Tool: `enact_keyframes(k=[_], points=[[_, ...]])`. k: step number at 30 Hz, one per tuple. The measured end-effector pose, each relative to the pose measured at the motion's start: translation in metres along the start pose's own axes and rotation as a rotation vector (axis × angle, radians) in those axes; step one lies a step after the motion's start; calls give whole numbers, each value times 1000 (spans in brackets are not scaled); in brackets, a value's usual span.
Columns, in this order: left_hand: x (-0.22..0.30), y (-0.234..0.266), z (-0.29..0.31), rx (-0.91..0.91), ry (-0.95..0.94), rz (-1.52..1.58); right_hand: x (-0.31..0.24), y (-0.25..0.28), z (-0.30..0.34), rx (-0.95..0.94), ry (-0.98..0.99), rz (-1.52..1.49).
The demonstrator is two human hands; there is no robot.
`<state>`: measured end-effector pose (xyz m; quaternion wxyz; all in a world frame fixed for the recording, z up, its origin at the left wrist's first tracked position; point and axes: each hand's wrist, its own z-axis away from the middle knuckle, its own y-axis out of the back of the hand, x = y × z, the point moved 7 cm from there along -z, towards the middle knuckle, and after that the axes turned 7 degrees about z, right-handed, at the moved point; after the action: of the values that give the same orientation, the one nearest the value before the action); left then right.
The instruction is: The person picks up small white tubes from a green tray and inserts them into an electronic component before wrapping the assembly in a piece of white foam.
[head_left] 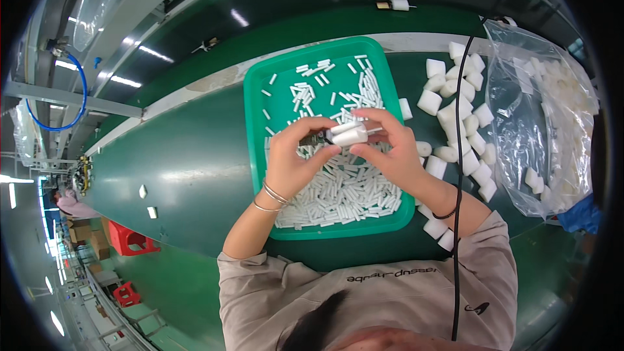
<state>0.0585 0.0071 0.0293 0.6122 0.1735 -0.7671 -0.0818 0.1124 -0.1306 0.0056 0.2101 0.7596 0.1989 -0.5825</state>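
Over a green tray [255,175] full of small white tubes [344,198], I hold a white cylindrical piece [351,135] between both hands. My left hand [290,156], with bangles at the wrist, pinches its left end, where a dark part shows between thumb and fingers. From the other side, the thumb and fingers of my right hand [398,156] close around the white body. A thin white stick juts from that end toward my right palm. The fingertips partly cover the piece, so its exact kind cannot be made out.
Chunky white foam-like cylinders [448,114] lie heaped right of the tray, beside a clear plastic bag [520,188] holding more. A black cable [459,221] hangs across the right side. Similar white-and-dark pieces [400,4] lie beyond the table's far ledge. Red stools [127,239] stand at left.
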Motion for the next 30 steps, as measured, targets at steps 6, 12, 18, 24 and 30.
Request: enact_keyframes(k=[6,12,18,24,30], points=[[-84,120,-67,349,206,47,0,-12,3,-182,204,468],[-179,237,-114,483,282,-682,8,-38,13,-351,306,650],[-198,229,-167,546,538,-1086,28,-39,18,-444,290,677],[-256,281,-205,245,321,-1064,15,-43,13,-424,299,508],[-239,269,-177,603,529,43,21,-22,1,-321,80,295]])
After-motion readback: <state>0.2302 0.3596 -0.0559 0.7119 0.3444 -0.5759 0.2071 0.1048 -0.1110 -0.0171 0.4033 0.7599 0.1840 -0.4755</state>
